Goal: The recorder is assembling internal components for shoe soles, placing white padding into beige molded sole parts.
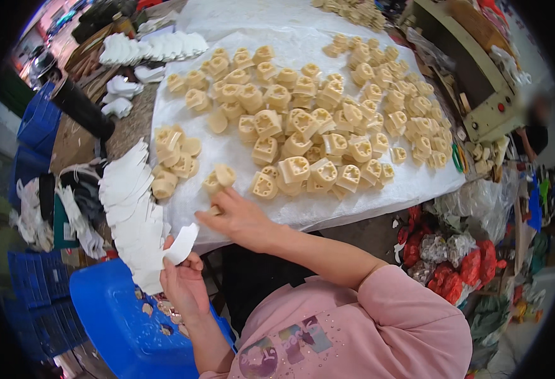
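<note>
My left hand [184, 284] holds a curved white strip [182, 244] between thumb and fingers, above the rim of a blue plastic bin. My right hand [243, 218] is at the near left edge of the white-covered table, fingers closed around a small beige thing mostly hidden by them. Just beyond its fingertips lie two beige heel-shaped blocks [219, 178]; I cannot tell whether the fingers touch them. A large spread of similar beige blocks [303, 123], many with hollow, ribbed ends, covers the table. To the left, overlapping white strips [131, 208] lie in a long row.
The blue bin [103, 316] stands below my left forearm with small scraps inside. More white strips [154, 47] lie at the far left, near a black cylinder [81, 107]. Green-grey machinery [489, 117] and red bags [451, 281] are at the right. A person [533, 132] is at the far right.
</note>
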A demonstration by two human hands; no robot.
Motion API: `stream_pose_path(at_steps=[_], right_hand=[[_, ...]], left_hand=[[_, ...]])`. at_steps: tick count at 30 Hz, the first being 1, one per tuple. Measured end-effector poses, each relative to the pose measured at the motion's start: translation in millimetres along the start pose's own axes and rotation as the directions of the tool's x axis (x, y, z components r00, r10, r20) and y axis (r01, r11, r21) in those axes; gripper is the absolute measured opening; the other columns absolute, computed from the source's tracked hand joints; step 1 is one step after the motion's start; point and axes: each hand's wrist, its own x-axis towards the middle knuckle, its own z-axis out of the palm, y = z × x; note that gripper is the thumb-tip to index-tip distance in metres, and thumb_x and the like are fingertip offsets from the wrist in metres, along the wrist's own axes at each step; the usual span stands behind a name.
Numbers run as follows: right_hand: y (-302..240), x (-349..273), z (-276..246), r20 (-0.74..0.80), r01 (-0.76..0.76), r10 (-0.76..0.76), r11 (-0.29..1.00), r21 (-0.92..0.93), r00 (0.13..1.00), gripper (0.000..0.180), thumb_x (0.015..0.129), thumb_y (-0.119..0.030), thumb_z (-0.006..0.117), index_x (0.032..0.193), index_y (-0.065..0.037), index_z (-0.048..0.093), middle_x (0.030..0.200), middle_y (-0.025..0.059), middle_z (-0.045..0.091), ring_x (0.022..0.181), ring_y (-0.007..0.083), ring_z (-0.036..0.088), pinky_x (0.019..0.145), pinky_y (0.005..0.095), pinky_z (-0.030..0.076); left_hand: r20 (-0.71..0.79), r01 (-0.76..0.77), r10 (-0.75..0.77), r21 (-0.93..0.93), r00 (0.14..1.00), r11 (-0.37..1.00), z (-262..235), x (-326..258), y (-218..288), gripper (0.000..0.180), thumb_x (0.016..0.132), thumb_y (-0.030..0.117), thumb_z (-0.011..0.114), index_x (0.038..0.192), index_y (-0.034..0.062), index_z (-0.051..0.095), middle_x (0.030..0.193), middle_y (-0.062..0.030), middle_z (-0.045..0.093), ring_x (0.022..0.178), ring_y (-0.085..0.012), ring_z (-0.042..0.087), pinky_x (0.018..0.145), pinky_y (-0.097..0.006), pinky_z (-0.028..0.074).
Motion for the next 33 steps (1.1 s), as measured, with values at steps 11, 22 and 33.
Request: stream_pose_path(at_steps=[11, 22, 33], right_hand=[[-30, 2, -49, -0.236, -0.084, 0.390, 0.650, 0.755, 0.890, 0.034, 0.075, 0.008, 0.063, 0.106, -0.003, 0.056, 0.098, 0.0156, 0.061, 0.090, 0.0282, 0.061, 0.073, 0.0325, 0.050], [-43, 5, -33, -0.460, 0.349, -0.169, 0.873, 0.340, 0.872, 0.048, 0.066, 0.013, 0.063, 0.110, -0.007, 0.056, 0.100, 0.0111, 0.061, 0.085, 0.0294, 0.059, 0.070, 0.0366, 0.049], [-39, 3, -32, -0.448, 0.343, -0.174, 0.880, 0.329, 0.877, 0.054, 0.062, 0.015, 0.062, 0.111, -0.007, 0.057, 0.099, 0.0107, 0.060, 0.086, 0.0289, 0.055, 0.070, 0.0354, 0.047]], left_hand=[[0.008, -0.018, 0.017, 0.092, 1.000, 0.996, 11, -3, -8, 0.036, 0.098, 0.021, 0.042, 0.116, -0.0089, 0.052, 0.098, -0.0146, 0.061, 0.077, -0.0153, 0.056, 0.067, -0.028, 0.045], [0.251, -0.018, 0.015, 0.010, 0.968, 1.000, 44, -24, 5, 0.039, 0.098, 0.020, 0.039, 0.123, -0.0094, 0.045, 0.120, -0.0157, 0.054, 0.108, -0.0197, 0.055, 0.094, -0.034, 0.045], [0.278, -0.048, 0.025, 0.077, 0.960, 0.996, 48, -31, 6, 0.043, 0.099, 0.021, 0.035, 0.125, -0.0132, 0.041, 0.127, -0.0199, 0.049, 0.114, -0.0227, 0.052, 0.097, -0.034, 0.042]])
